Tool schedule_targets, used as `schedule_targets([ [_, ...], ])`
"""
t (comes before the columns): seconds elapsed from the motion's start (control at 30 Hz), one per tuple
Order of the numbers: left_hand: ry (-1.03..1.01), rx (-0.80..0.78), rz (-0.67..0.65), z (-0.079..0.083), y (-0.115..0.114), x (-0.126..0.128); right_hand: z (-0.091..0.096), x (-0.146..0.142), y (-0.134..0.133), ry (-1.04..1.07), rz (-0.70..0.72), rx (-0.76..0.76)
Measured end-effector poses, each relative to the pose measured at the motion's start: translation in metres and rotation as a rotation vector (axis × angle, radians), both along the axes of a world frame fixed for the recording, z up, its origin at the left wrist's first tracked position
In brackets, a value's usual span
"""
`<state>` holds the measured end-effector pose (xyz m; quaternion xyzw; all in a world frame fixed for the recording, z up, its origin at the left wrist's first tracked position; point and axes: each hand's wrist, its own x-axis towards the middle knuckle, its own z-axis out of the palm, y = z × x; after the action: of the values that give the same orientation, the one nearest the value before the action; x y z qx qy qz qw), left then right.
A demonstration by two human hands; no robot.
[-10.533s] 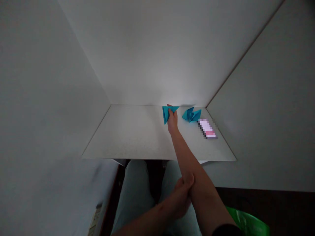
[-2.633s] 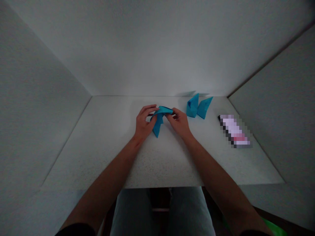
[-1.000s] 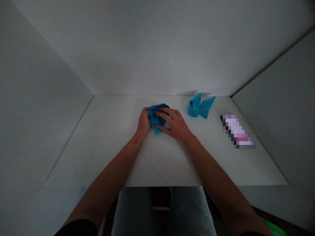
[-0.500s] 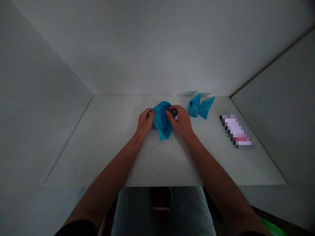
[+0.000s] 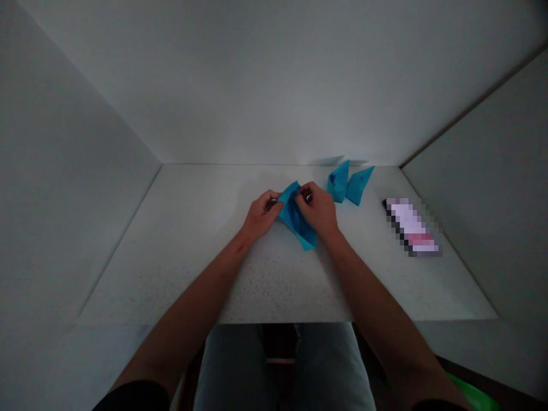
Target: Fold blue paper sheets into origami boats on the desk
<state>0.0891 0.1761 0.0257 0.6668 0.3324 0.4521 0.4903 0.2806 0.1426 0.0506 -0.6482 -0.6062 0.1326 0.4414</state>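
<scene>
Blue paper (image 5: 295, 220) is held between the person's two hands over the bench (image 5: 192, 240), a little right of the middle; whether its lower tip touches the surface cannot be told. The left hand (image 5: 261, 216) comes in from the side with its thumb on the near face and its fingers curled behind, nearly closed, pinching the paper's left edge. The right hand (image 5: 320, 210) has its fingers bent in toward the palm, thumb and forefinger drawn close together on the paper's upper right part. Both forearms reach up from the lower corners, dark sleeves (image 5: 137, 398) showing at the bottom.

Half a second ago the paper stood broader to view, its lower end pointing toward the person; now it looks narrower, and that end has swung right, with the left hand shifted slightly the same way. A second ago the right hand's fingers lay spread over the paper; now they are gathered in. The folded blue shape with two peaks (image 5: 338, 184) stays near the wall (image 5: 257, 85), and the phone (image 5: 413, 228), blurred into blocks, keeps its place to the right.

A green object (image 5: 473, 394) shows only in part at the lower right, below the bench; whether it is a container, and what it may hold, cannot be made out
</scene>
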Motion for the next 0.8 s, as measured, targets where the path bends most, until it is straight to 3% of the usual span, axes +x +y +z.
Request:
schedule_targets([
  [0.27,-0.038,-0.038,0.24,-0.009,0.013,-0.002,0.001,0.006,0.01,0.522,0.173,-0.003],
  [0.47,-0.116,-0.201,0.212,-0.005,0.016,-0.005,0.01,0.015,0.015,0.871,0.126,0.019],
  [0.63,-0.165,-0.252,0.205,-0.001,0.016,-0.009,0.004,0.031,0.022,0.857,0.002,0.123],
  [0.8,-0.259,-0.275,0.176,-0.003,0.019,-0.009,-0.001,0.038,0.02,0.663,-0.127,0.173],
])
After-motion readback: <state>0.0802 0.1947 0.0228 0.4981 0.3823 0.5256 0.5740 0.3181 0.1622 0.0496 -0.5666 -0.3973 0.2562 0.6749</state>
